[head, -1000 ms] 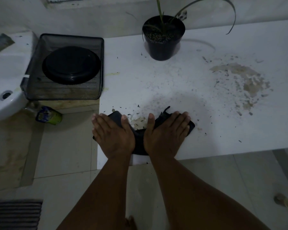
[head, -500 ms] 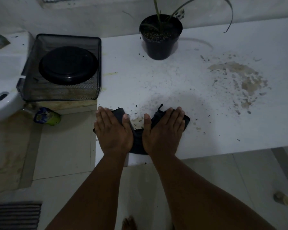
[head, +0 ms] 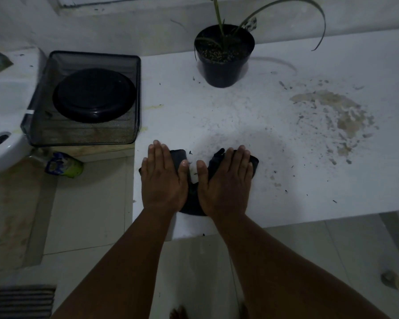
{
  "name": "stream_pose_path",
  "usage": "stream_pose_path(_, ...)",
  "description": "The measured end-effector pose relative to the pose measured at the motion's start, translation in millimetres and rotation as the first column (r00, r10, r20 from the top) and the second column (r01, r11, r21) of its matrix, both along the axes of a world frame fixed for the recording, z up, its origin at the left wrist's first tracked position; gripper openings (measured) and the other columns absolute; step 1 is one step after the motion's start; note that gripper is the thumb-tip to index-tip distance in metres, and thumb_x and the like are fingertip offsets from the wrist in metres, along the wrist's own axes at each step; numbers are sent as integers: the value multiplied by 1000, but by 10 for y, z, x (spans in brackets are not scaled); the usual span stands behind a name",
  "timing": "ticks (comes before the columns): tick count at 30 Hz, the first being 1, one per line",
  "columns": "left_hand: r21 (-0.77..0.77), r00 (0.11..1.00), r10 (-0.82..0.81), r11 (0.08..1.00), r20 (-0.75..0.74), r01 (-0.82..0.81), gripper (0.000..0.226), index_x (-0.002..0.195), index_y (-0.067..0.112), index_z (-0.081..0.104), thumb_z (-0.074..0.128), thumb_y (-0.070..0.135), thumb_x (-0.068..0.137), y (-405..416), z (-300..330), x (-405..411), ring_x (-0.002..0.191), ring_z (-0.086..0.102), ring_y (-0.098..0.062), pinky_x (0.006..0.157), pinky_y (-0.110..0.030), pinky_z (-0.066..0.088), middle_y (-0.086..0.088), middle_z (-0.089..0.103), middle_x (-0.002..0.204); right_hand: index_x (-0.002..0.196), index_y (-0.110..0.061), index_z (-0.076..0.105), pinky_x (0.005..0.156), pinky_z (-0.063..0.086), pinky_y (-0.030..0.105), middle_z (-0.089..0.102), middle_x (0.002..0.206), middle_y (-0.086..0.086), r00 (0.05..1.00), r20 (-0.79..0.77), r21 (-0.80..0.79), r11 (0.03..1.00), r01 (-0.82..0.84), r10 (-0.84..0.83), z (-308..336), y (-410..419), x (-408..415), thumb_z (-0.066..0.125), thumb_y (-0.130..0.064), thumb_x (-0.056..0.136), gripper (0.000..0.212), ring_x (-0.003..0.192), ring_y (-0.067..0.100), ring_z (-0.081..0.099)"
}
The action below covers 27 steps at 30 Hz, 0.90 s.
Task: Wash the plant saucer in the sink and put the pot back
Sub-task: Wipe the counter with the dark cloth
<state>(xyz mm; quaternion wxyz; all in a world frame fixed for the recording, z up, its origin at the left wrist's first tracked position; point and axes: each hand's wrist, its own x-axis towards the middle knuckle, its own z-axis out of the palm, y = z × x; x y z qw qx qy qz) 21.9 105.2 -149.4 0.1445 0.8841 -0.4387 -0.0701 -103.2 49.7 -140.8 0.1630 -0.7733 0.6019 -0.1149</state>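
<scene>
head view: both hands lie flat, fingers straight and together, pressing a dark crumpled cloth [head: 194, 196] onto the white worktop [head: 286, 180] at its near edge. the left hand [head: 162, 180] covers the cloth's left part, the right hand [head: 226, 183] its right part; nothing is gripped, the palms simply bear down. a few dark crumbs sit between the two thumbs.

beyond the left fingers and off to their left, the round black plastic plant saucer [head: 93, 95] lies upside down in a black wire-mesh tray [head: 83, 134], just beside the white ceramic sink [head: 2, 139]. straight beyond the right fingers, well apart, stands the black plastic pot with its thin green plant [head: 225, 58]. far to the right of the right fingers is a patch of dried brownish soil [head: 336, 116].

judging from this, the saucer looks washed and left to drain, and the step in hand is wiping the worktop. the next move likely calls for sweeping the cloth right across the soil patch, then fetching the saucer and setting the pot on it.
</scene>
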Motion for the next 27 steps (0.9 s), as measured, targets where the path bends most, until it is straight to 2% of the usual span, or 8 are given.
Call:
stream_pose_path(8, -23, 989, -151, 988, -4, 151, 84, 163, 6, 4, -1, 62, 99, -79, -18, 82, 158, -10, -19, 128, -37, -6, -10, -4, 171, 162, -4, 13, 128, -2, 42, 2, 171, 17, 996, 41, -18, 997, -73, 74, -6, -104, 44, 4, -80, 94, 102, 158, 25, -5)
stream_pose_path(14, -55, 960, -280, 958, 27, 281, 76, 163, 7, 9, 5, 51, 101, -148, -33, 150, 158, -6, -20, 127, -35, -6, -10, 1, 171, 162, -5, 14, 128, -1, 42, 3, 171, 16, 985, 68, -25, 987, -159, 161, -25, -188, 85, 17, -75, 98, 95, 158, 24, -4)
stream_pose_path(21, -110, 943, -331, 937, 22, 332, 69, 162, 7, 16, 19, 47, 106, -227, -114, 185, 159, -2, -17, 129, -39, 2, -7, 6, 171, 162, -7, 13, 128, 2, 42, 3, 171, 13, 962, 76, -22, 965, -262, 263, -64, -302, 130, -3, -81, 91, 104, 158, 21, -6)
stream_pose_path(27, -96, 913, -407, 910, -18, 403, 69, 163, 13, 16, 12, 52, 106, -279, -112, 221, 158, -2, -10, 129, -37, 4, -2, 6, 172, 163, -6, 9, 128, 6, 43, 2, 171, 12, 948, 74, -23, 950, -310, 311, -65, -336, 151, -2, -79, 92, 102, 158, 20, -6)
